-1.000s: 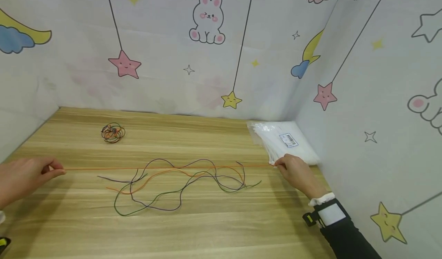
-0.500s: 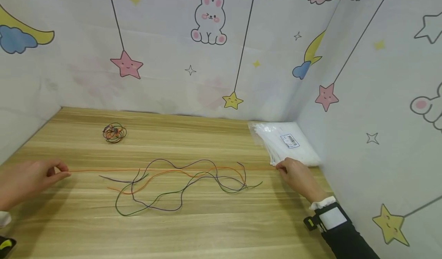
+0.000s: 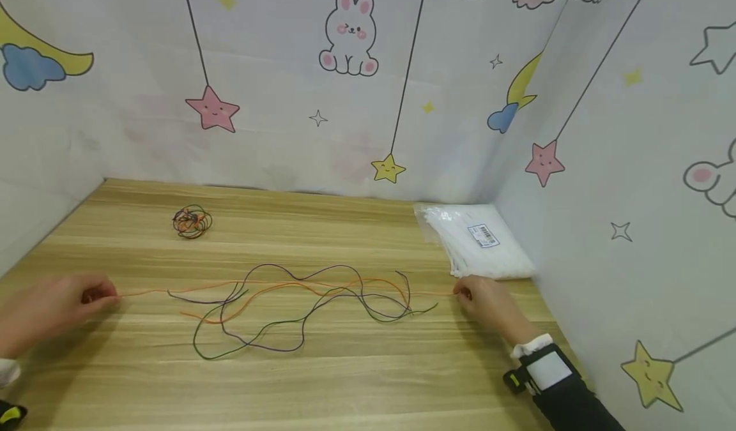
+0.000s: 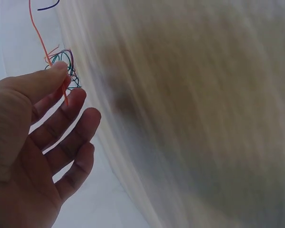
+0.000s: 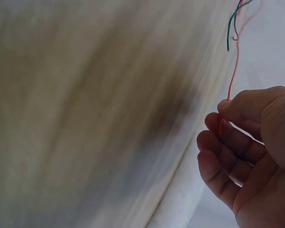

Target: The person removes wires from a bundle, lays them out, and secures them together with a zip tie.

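A thin orange string (image 3: 148, 292) runs across the table between both hands, slightly wavy rather than taut. At the left, my left hand (image 3: 66, 306) pinches one end between thumb and index finger; a short tail of it pokes past the fingertips in the left wrist view. My right hand (image 3: 491, 306) pinches the other end the same way, its other fingers loosely curled. Beneath and in front of the held string lie a purple string (image 3: 282, 349), a green string (image 3: 270, 323) and another orange string (image 3: 244, 302), crossing each other in loose curves on the wood.
A coiled bundle of coloured strings (image 3: 192, 221) lies at the back left of the wooden table (image 3: 322, 393). A clear plastic bag of white strips (image 3: 489, 242) with a label sits at the back right, just beyond the right hand. Printed fabric walls (image 3: 276, 156) enclose the back and sides.
Both hands have come down and toward the person with the orange string. It was stretched straight a second ago and now sags, dropping onto the other strings.
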